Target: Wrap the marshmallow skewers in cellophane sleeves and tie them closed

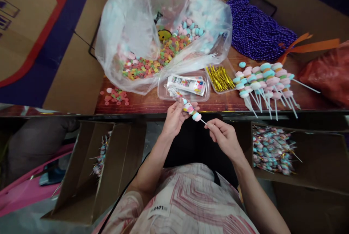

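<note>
My left hand [175, 117] is closed around a clear printed wrapper [188, 108] that covers the upper part of a candy skewer [196, 117]. The lowest pink and blue sweets stick out of the wrapper's end. My right hand [222, 135] pinches the white stick of this skewer. Just beyond my left hand, a clear plastic tray [160, 94] holds printed wrappers [188, 84]. Beside it, gold twist ties [220, 77] lie in a smaller tray. Several unwrapped candy skewers [268, 77] are piled on the table to the right, sticks towards me.
Large clear bags [131, 16] of ring sweets and marshmallows stand at the back. Loose pink rings [116, 97] lie at left. Cardboard boxes holding wrapped skewers [275, 150] sit below the table edge on both sides. Purple cord [256, 27] and a red bag [327, 74] are at right.
</note>
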The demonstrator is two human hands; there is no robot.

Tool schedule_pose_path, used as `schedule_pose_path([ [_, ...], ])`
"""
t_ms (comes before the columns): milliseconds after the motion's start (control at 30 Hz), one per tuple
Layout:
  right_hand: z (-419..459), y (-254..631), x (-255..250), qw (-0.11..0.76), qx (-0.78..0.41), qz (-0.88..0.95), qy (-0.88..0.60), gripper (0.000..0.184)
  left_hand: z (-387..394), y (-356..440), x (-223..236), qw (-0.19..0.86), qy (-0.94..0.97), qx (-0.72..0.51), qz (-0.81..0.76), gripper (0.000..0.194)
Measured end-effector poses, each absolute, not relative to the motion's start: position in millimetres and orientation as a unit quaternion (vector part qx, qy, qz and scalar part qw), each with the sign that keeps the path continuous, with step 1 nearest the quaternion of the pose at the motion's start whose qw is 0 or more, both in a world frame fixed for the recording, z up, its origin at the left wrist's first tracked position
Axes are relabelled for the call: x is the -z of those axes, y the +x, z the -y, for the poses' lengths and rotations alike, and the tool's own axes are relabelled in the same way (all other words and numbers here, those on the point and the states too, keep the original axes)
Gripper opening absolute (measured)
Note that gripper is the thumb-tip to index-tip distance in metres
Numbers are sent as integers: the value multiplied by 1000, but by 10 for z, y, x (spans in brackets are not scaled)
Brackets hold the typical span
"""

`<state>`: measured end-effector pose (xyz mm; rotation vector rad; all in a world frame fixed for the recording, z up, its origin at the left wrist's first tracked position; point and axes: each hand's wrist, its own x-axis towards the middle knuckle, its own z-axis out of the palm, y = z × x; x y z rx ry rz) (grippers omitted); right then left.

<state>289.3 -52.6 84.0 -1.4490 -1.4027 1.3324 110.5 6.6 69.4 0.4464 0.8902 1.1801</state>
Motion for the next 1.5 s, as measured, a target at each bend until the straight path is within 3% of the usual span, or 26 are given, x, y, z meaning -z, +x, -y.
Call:
schedule_pose_path([
  [200, 552, 2986, -833, 305, -457, 625, -555, 28, -76, 1042, -704, 730, 203, -497, -422, 46],
  [900, 575, 3154, -1013, 256, -362, 720, -535, 23, -157, 884, -673, 779, 225, -410, -418, 52],
  [1500, 630, 2782, -673, 372, -215, 739, -518, 15, -40, 970, -696, 739, 217, -493, -404, 45],
])
